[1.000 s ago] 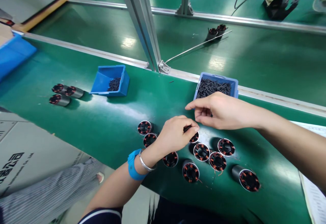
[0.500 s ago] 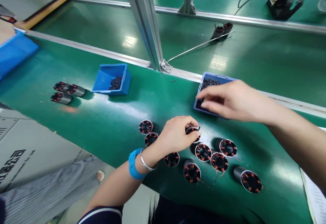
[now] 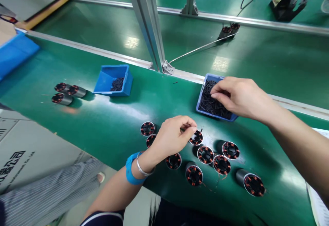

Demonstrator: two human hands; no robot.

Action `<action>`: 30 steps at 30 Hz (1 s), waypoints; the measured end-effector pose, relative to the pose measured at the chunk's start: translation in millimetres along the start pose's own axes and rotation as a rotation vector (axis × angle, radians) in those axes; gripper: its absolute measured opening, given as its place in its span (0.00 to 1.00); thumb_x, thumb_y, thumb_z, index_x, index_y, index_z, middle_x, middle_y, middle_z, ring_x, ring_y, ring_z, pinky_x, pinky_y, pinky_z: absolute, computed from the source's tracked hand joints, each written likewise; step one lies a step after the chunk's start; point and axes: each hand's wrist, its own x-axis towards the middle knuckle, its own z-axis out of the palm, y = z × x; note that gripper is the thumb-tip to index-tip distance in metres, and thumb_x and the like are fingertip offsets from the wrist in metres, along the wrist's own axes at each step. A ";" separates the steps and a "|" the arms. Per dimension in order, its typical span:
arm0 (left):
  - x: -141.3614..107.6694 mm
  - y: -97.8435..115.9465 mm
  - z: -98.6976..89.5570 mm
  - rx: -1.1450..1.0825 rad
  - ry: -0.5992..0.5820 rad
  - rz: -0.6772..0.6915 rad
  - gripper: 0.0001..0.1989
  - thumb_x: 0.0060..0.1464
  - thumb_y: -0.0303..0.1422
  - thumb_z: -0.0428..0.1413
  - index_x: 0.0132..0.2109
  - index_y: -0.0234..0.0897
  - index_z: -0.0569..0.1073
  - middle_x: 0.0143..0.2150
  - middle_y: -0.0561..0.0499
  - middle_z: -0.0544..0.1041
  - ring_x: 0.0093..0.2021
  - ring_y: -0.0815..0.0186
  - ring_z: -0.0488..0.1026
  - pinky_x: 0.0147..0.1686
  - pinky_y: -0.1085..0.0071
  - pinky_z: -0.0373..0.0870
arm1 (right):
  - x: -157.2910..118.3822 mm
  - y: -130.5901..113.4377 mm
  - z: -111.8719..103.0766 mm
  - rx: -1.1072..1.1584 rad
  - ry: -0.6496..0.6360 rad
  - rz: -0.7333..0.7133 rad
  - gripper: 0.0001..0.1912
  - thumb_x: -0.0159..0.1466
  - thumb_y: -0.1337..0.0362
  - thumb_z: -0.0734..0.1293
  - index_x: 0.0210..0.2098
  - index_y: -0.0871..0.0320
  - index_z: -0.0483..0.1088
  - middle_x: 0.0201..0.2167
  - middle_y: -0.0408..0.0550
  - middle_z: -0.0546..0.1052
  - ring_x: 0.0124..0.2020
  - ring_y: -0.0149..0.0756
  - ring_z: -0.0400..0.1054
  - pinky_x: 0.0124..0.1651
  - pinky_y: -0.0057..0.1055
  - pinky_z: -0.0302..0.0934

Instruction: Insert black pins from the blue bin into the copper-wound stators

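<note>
My left hand is closed, thumb and index fingertip pinched together just above a motor stator with copper windings and a black stub sticking up at its rim. Anything inside this pinch is too small to make out. My right hand reaches over a blue bin filled with short black tube-like pieces. Its thumb and forefinger meet above the pieces; what they hold is hidden. Several more stators stand around, among them one at the front and one at the right.
Another blue bin holds more black pieces. Several stators stand at the left. A metal post rises from the bench's back rail. Beyond it, two stators stand near a thin rod. Paper lies at the right edge.
My left hand has let go of the stator rim and moved slightly left. My right fingers have come together and shifted right over the bin. The two far stators have moved right.
</note>
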 end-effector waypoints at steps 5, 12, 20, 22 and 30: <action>1.8 -3.3 2.9 0.018 0.004 0.022 0.06 0.59 0.33 0.54 0.36 0.38 0.74 0.33 0.53 0.78 0.33 0.70 0.72 0.30 0.74 0.66 | -7.3 -38.7 -1.9 0.297 -0.255 -0.218 0.09 0.67 0.67 0.59 0.37 0.58 0.71 0.33 0.47 0.74 0.33 0.33 0.67 0.37 0.30 0.60; 2.5 -4.2 2.3 0.008 -0.018 0.038 0.08 0.61 0.34 0.53 0.37 0.37 0.74 0.34 0.52 0.78 0.33 0.69 0.72 0.31 0.73 0.66 | -4.4 -49.1 -2.2 0.211 -0.312 -0.245 0.09 0.67 0.67 0.58 0.36 0.60 0.70 0.34 0.49 0.71 0.33 0.34 0.66 0.36 0.31 0.60; 3.1 -3.7 2.1 0.016 -0.019 0.030 0.08 0.61 0.34 0.52 0.38 0.37 0.75 0.33 0.53 0.78 0.33 0.69 0.71 0.30 0.73 0.65 | -4.2 -54.5 -6.4 0.148 -0.307 -0.283 0.10 0.67 0.68 0.58 0.35 0.61 0.70 0.33 0.48 0.71 0.32 0.34 0.65 0.35 0.31 0.59; 3.2 -3.9 2.3 0.024 -0.013 0.024 0.07 0.60 0.34 0.53 0.37 0.37 0.74 0.33 0.53 0.78 0.33 0.69 0.71 0.30 0.73 0.64 | -3.8 -55.0 -5.3 0.103 -0.335 -0.269 0.10 0.68 0.68 0.58 0.35 0.62 0.70 0.32 0.49 0.70 0.31 0.35 0.65 0.35 0.32 0.60; 1.1 -2.9 -0.5 -0.057 -0.075 -0.056 0.03 0.53 0.29 0.57 0.37 0.37 0.73 0.35 0.53 0.79 0.34 0.68 0.75 0.34 0.72 0.72 | -2.1 -64.9 6.9 -0.029 -0.442 -0.209 0.10 0.67 0.66 0.61 0.34 0.64 0.72 0.31 0.50 0.73 0.31 0.35 0.67 0.35 0.32 0.59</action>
